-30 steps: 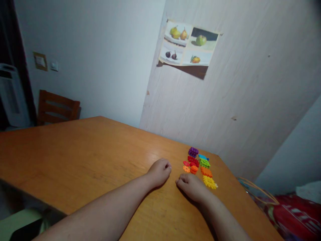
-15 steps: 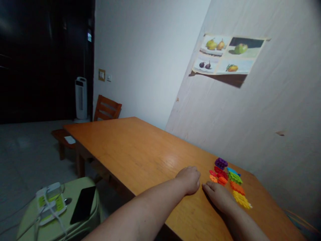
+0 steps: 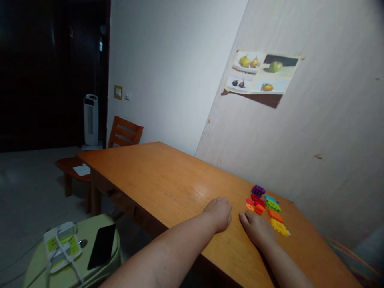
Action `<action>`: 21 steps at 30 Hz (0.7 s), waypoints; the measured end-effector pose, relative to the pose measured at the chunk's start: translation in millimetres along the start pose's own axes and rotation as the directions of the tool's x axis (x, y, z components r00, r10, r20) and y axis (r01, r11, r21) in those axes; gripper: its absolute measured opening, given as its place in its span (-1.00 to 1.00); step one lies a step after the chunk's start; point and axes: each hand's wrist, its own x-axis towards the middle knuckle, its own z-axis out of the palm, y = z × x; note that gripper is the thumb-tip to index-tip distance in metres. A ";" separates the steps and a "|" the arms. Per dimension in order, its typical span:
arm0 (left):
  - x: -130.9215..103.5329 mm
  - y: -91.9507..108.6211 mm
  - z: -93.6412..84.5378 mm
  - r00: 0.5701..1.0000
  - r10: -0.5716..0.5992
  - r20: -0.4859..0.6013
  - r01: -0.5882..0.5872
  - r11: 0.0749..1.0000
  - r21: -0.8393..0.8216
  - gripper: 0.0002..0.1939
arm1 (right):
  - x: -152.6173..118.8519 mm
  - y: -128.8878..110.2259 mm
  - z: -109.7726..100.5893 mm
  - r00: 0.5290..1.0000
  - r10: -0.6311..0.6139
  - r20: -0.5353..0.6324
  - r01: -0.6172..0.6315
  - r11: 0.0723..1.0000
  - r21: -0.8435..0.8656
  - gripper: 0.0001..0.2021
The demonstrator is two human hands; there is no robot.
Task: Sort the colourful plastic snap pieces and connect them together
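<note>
My left hand [image 3: 219, 214] rests on the wooden table [image 3: 156, 172] with its fingers curled under, like a loose fist. Nothing shows in it. A small gap to its right separates it from my right hand [image 3: 258, 231], which also lies on the tabletop. That hand's thumb points forward beside loosely curled fingers, and no object is visible in it. Just beyond the right hand are small coloured plastic pieces: a purple pile [image 3: 258, 191], red pieces [image 3: 258, 200], orange-red discs [image 3: 259, 209], green ones [image 3: 273, 205], an orange group [image 3: 275, 216] and yellow ones [image 3: 279, 227].
At the lower left, a green stool [image 3: 102, 222] bears a black phone [image 3: 102, 247] and a power strip [image 3: 62, 246] with cables. A wooden chair [image 3: 124, 132] and tower heater [image 3: 91, 120] stand farther back. A fruit poster [image 3: 259, 76] hangs on the wall bordering the table.
The view has shifted slightly, so the table pieces and poster sit farther left. The gap between my two hands has widened a little. The coloured pieces keep their arrangement.
</note>
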 end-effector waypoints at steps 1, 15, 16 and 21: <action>-3.2 -2.4 -0.9 1.000 0.007 0.000 -0.007 1.000 0.007 -0.71 | -1.2 -1.8 -0.8 1.000 0.006 -0.011 -0.006 1.000 0.000 -0.54; -42.0 -62.9 -26.8 0.999 0.037 -0.034 -0.036 0.999 0.019 -0.78 | -8.6 -10.9 -4.2 0.992 0.056 -0.110 -0.054 0.998 0.018 -0.56; -42.7 -68.0 -28.9 0.999 0.041 -0.036 -0.040 0.999 0.021 -0.78 | -8.7 -11.1 -2.8 0.992 0.055 -0.115 -0.053 0.998 0.024 -0.57; -37.5 -104.3 -35.6 0.997 0.038 -0.070 -0.037 0.999 0.016 -0.79 | -5.3 -11.8 1.0 0.985 0.069 -0.156 -0.053 0.993 0.106 -0.61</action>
